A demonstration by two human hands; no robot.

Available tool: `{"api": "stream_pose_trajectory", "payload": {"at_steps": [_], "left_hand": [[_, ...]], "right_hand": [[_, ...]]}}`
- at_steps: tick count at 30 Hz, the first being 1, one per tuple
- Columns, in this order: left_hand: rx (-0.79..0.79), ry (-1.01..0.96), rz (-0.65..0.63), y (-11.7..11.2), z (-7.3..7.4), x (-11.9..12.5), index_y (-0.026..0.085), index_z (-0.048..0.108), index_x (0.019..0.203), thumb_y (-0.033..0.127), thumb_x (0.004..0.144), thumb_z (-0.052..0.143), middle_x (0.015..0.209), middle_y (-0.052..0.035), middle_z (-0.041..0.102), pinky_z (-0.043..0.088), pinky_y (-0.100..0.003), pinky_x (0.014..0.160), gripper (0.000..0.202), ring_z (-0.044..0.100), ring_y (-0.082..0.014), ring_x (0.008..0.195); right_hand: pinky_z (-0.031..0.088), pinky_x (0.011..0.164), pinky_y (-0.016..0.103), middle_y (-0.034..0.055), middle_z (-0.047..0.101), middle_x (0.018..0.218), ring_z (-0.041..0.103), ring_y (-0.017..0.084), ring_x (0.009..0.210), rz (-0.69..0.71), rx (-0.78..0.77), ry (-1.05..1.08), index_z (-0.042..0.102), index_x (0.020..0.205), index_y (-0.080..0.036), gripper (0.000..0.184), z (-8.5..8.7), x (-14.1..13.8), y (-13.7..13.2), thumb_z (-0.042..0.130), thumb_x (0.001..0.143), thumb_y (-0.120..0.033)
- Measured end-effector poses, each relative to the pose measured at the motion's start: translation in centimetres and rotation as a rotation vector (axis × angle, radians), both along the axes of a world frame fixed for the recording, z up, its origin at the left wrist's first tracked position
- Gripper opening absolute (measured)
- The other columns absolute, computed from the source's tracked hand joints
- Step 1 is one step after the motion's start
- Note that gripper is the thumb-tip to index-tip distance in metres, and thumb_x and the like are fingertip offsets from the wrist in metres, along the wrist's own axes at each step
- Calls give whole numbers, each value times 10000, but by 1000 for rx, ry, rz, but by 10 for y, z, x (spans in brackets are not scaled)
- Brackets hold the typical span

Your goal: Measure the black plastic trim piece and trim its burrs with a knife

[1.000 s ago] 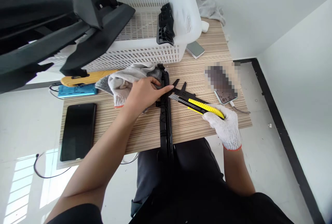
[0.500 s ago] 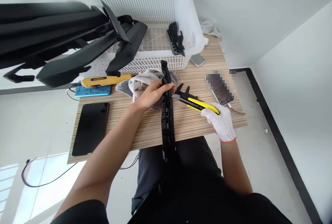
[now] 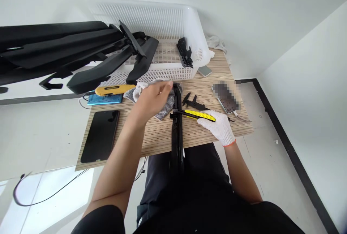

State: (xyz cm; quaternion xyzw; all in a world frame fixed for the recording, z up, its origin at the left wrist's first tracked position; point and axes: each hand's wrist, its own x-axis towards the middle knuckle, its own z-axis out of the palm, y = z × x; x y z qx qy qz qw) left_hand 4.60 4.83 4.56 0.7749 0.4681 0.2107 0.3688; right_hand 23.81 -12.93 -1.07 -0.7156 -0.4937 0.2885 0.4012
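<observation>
A long black plastic part (image 3: 177,129) runs from my lap up over the table edge. My bare left hand (image 3: 153,98) is closed at its far end, with the thumb on top and the fingertips partly hidden. In my right hand (image 3: 217,124), which wears a white knit glove, is a yellow and black utility knife (image 3: 200,115). Its blade end lies over the middle of the part; whether it touches cannot be made out. Black calipers (image 3: 196,104) lie behind the knife. A grey and white cloth (image 3: 164,109) sits beneath my left hand.
At the back stands a white plastic basket (image 3: 199,39), with several long black parts (image 3: 89,46) jutting out leftward and a small black piece (image 3: 185,53) inside. A yellow tool (image 3: 114,89), a black tablet or phone (image 3: 100,136) and a charging phone (image 3: 227,100) lie on the table (image 3: 151,140).
My left hand has moved to the far end of the black part, which now sits lower and turned. The utility knife has moved left, its blade over the part. The view has tilted up slightly.
</observation>
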Motion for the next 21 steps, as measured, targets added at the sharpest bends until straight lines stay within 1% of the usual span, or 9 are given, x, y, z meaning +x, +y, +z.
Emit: {"api": "stream_pose_trajectory", "payload": {"at_steps": [2, 4, 6, 8, 11, 14, 17, 19, 21], "left_hand": [[145, 40, -136, -16, 19, 24, 199, 671, 1236, 541, 986, 462, 1240, -108, 729, 513, -427, 1047, 473, 669, -292, 1183], [167, 18, -401, -27, 27, 64, 194, 590, 1376, 499, 975, 500, 1378, -112, 669, 451, -406, 1127, 512, 624, -268, 1274], [160, 82, -569, -30, 23, 110, 161, 448, 1516, 520, 953, 534, 1538, -163, 531, 360, -433, 1205, 674, 465, -307, 1454], [69, 263, -609, -25, 12, 152, 150, 225, 1631, 565, 919, 568, 1680, -222, 287, 268, -538, 1240, 893, 205, -403, 1582], [-98, 445, -663, -16, -7, 192, 237, -12, 1661, 650, 836, 619, 1739, -216, 18, 171, -673, 1225, 1118, -46, -461, 1595], [-104, 491, -681, -13, -22, 209, 285, -85, 1651, 736, 749, 655, 1736, -212, -58, 121, -710, 1215, 1251, -131, -478, 1576], [-31, 505, -682, -15, -30, 214, 282, -105, 1649, 774, 673, 711, 1734, -216, -71, 89, -678, 1233, 1364, -143, -508, 1562], [-12, 507, -683, -16, -32, 215, 281, -97, 1651, 780, 663, 715, 1739, -203, -62, 79, -654, 1244, 1373, -134, -511, 1563], [-19, 486, -659, -16, -33, 215, 278, -68, 1655, 798, 717, 646, 1745, -189, -27, 79, -633, 1253, 1289, -108, -491, 1576]], "right_hand": [[531, 995, 374, -10, 799, 1082, 734, 234, 1042, 2, -28, -75, 784, 1115, -311, 348, 0, 0, 1, 763, 834, -515], [529, 995, 385, -17, 797, 1092, 733, 241, 1048, 12, -46, -131, 781, 1124, -331, 335, 0, 0, 2, 740, 855, -524], [531, 986, 391, -14, 796, 1094, 735, 248, 1046, 26, -40, -161, 783, 1117, -332, 320, 1, -1, 4, 722, 868, -525], [535, 977, 393, -3, 798, 1082, 737, 256, 1042, 28, -33, -167, 789, 1094, -323, 311, 0, -1, 6, 722, 865, -523], [553, 940, 386, -1, 803, 1065, 740, 263, 1037, -16, -65, -120, 786, 1107, -323, 342, -2, -2, 6, 748, 833, -523], [563, 894, 379, -17, 806, 1049, 746, 260, 1014, -36, -103, -81, 781, 1122, -340, 359, -2, -2, 6, 752, 821, -532], [559, 868, 384, -13, 807, 1030, 748, 267, 996, -35, -108, -94, 788, 1094, -339, 353, -2, -2, 6, 751, 814, -551], [555, 854, 379, -2, 807, 1018, 749, 271, 994, -35, -104, -110, 788, 1098, -331, 370, -3, -2, 6, 747, 815, -565], [552, 852, 369, 4, 807, 1022, 749, 270, 1001, -28, -92, -120, 783, 1118, -326, 388, -4, -2, 6, 739, 823, -574]]}}
